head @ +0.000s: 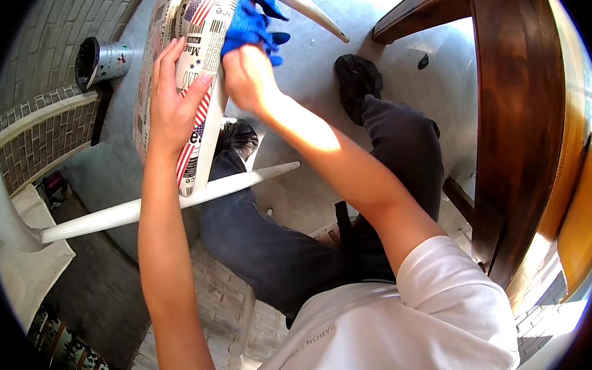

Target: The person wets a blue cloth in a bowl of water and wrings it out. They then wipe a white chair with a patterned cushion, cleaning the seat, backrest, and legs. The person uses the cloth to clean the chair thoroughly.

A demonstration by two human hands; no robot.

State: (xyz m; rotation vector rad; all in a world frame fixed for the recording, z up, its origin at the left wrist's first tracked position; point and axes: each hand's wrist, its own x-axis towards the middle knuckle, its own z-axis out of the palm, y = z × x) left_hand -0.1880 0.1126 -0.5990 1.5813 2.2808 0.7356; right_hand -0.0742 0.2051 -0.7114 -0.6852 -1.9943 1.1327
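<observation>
A white chair is tipped so that its cushioned seat [195,99], covered in newsprint-and-flag fabric, faces left in the head view. My left hand [176,96] lies on this fabric with fingers spread, pressing against the seat's side. In my right hand [249,77] is a bunched blue cloth [249,24], held against the white seat frame [213,135]. Part of the cloth sticks out past my knuckles. One tapered white leg [315,12] points toward the upper right, and another white leg [236,178] crosses in front of my trousers.
A dark brown wooden table [517,121] stands at right, near my right arm. At left, a patterned bin [113,59] with a black liner lies by the grey brick wall [79,8]. My feet wear black plastic covers [359,83]. A small black scrap [423,61] is on the floor.
</observation>
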